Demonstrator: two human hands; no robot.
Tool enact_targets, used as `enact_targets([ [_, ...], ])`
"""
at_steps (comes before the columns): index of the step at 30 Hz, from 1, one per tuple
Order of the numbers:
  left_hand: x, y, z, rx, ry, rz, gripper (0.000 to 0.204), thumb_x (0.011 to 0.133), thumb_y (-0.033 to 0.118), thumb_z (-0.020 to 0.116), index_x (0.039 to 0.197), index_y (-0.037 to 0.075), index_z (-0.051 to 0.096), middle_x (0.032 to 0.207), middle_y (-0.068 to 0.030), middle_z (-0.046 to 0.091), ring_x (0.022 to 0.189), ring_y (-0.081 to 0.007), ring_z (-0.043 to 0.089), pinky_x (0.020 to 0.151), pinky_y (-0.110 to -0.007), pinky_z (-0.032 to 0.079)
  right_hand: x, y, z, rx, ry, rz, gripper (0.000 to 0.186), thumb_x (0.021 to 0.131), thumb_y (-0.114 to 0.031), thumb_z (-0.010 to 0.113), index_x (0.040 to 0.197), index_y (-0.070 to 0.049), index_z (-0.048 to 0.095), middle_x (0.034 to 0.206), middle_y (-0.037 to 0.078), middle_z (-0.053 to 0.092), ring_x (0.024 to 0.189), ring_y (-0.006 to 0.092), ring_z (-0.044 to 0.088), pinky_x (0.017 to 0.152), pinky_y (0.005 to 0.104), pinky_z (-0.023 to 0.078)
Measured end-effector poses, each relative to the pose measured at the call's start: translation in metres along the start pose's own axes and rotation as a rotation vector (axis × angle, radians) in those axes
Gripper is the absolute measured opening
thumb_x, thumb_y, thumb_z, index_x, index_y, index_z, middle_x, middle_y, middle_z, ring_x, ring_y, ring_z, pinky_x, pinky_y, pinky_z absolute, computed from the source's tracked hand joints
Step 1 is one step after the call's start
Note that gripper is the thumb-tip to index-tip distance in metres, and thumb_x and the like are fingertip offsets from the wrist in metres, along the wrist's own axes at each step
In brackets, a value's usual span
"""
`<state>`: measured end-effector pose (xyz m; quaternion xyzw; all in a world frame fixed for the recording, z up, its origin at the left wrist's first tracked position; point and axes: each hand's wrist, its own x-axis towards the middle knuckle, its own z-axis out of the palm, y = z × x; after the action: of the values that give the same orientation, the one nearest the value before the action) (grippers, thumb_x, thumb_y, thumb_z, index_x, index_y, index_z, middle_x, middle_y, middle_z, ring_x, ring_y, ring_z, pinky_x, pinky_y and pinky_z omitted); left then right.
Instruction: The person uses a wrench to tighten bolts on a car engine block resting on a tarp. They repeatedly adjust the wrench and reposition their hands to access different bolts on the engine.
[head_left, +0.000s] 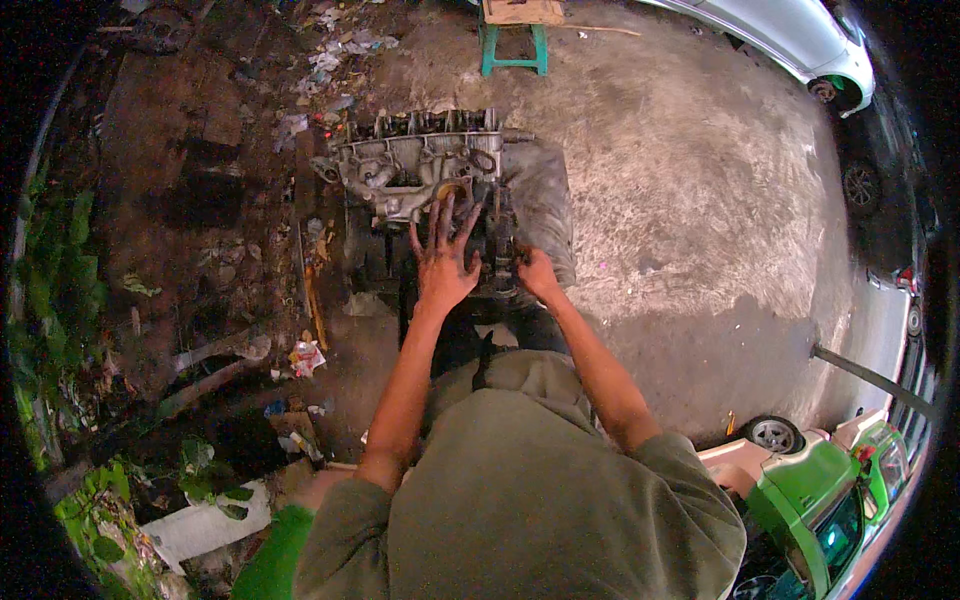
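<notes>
In front of me stands a car engine [400, 150], greasy and dark below, with a bare grey metal head on top. My left hand [445, 262] lies on its near side with the fingers spread, the fingertips by a round opening below the intake casting. Blackened with grease, those fingers hold nothing that I can see. My right hand [537, 272] is at the engine's right end, its fingers curled in against the dark parts there. What the right fingers grip, if anything, is hidden. A dark grey sheet [540, 200] lies beside the engine on the right.
Beyond the engine is a green stool [514, 45] with a wooden top. Litter [335, 50] and dark soil run along the left, with plants at the edge. A silver car [800, 40] stands at the far right, a green vehicle [820, 490] and a wheel [774, 434] at the near right.
</notes>
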<state>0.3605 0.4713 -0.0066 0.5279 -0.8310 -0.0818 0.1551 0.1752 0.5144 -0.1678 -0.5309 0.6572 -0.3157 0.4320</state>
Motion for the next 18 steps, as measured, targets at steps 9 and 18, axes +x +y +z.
enact_targets([
  [9,0.005,-0.012,0.003,-0.082,-0.022,0.040,0.076,0.071,0.018,0.070,0.142,0.021,0.041,0.153,-0.0127,0.021,0.143,-0.0348,0.013,0.112,-0.061,0.005,0.001,-0.016,-0.003,-0.193,-0.066,-0.029,0.029,0.079,-0.013,0.057,0.102,0.004,0.060,0.094,0.029,0.061,0.093,0.0453,0.057,0.079,0.0496,0.045],
  [18,0.006,-0.012,0.009,-0.129,0.057,0.056,0.071,0.074,0.011,0.065,0.141,0.022,0.041,0.147,-0.0092,0.032,0.140,-0.0311,0.021,0.112,-0.060,0.011,-0.011,-0.045,0.004,-0.169,-0.024,-0.039,0.021,0.076,-0.014,0.061,0.086,0.003,0.060,0.081,0.027,0.060,0.089,0.0466,0.056,0.080,0.0516,0.047],
])
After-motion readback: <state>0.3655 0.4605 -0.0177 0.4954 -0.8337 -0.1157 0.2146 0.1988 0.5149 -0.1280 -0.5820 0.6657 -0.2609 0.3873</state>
